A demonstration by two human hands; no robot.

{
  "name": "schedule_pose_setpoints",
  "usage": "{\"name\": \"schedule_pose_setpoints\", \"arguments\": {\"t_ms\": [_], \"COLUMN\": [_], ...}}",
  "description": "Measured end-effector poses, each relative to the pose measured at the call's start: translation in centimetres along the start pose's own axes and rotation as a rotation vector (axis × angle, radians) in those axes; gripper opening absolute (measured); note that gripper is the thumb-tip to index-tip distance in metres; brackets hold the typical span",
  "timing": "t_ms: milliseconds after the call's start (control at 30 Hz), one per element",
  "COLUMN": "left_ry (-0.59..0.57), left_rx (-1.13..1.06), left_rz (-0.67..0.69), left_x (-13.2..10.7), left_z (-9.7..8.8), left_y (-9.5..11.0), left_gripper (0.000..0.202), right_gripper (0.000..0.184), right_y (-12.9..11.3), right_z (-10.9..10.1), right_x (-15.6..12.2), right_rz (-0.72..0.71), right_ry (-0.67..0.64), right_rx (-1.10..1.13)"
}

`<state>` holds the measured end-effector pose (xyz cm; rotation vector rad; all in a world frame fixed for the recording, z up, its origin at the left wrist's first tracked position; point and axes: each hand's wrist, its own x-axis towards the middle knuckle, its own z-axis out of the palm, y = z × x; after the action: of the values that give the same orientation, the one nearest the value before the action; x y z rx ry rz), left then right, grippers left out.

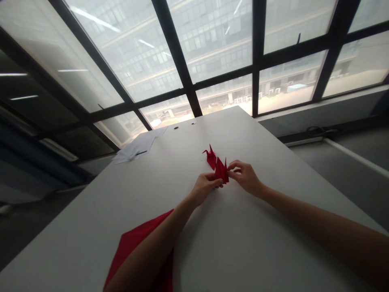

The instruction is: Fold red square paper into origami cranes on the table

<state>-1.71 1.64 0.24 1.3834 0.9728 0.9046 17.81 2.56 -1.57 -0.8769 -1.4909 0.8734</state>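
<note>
A small folded piece of red paper [221, 172] with pointed tips stands on the white table [249, 243], and both hands pinch it. My left hand [204, 187] grips its lower left side with closed fingers. My right hand [245, 175] pinches its right edge. Just behind it sits a finished red paper crane [210, 156], apart from both hands. A flat sheet of red paper [133, 247] lies near the table's front edge, partly hidden under my left forearm.
White paper sheets with a dark pen [138, 148] lie at the table's far left corner. Two small dark holes [184, 125] mark the far edge. Large windows with black frames [194, 97] rise behind the table. Grey floor lies to the right.
</note>
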Motion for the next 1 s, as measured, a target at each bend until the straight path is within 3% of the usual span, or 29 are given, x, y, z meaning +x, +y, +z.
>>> {"name": "schedule_pose_setpoints", "arguments": {"t_ms": [267, 400, 533, 1000], "left_ry": [-0.005, 0.03, 0.054, 0.101], "left_rx": [0.031, 0.057, 0.091, 0.126], "left_rz": [0.012, 0.024, 0.024, 0.021], "left_x": [-0.1, -0.3, -0.4, -0.6], "left_z": [0.2, 0.5, 0.8, 1.1], "left_y": [-0.3, -0.1, 0.1, 0.0], "left_gripper": [0.033, 0.032, 0.032, 0.04], "right_gripper": [0.025, 0.039, 0.034, 0.034], "right_y": [-0.1, -0.5, -0.6, -1.4], "right_z": [0.8, 0.8, 0.7, 0.6], "right_x": [-0.2, -0.2, -0.2, -0.4], "right_rz": [0.164, 0.28, 0.267, 0.303], "right_ry": [0.024, -0.05, -0.135, -0.047], "right_rx": [0.094, 0.224, 0.237, 0.242]}}
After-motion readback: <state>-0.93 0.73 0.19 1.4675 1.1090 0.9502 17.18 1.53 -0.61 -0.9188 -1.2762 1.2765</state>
